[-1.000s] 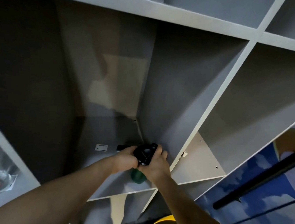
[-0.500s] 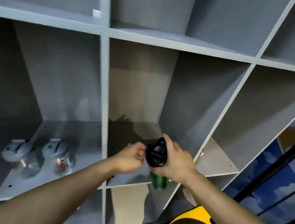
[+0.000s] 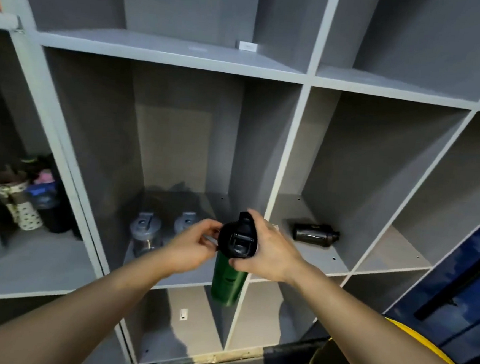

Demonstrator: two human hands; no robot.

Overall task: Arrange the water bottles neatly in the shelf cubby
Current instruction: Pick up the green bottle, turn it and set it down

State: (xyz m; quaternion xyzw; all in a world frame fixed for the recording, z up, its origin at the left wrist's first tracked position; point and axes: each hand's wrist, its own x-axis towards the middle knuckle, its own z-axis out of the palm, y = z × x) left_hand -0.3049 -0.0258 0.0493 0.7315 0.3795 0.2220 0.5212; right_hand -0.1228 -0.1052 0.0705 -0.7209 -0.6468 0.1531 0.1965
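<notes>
Holding a green bottle (image 3: pixel 226 281) by its black cap (image 3: pixel 237 240) in front of the grey shelf (image 3: pixel 168 52), I have both hands on it: my right hand (image 3: pixel 268 250) is wrapped around the cap and neck, and my left hand (image 3: pixel 196 246) has its fingertips pinched against the cap's left side. The bottle hangs upright in the air, just before the front edge of the middle cubby and touching no board. Two clear bottles with grey lids (image 3: pixel 146 232) stand side by side near that cubby's front edge, while a dark bottle (image 3: pixel 315 235) lies on its side in the cubby to the right.

The risks, as I judge them: the grip is all on the cap, so a loose lid could let the body drop. Swinging the bottle in low could catch the shelf's front edge, and setting it too far left could knock the standing pair over. The picture is blurred around my left hand, so I cannot tell how firm that pinch is.
</notes>
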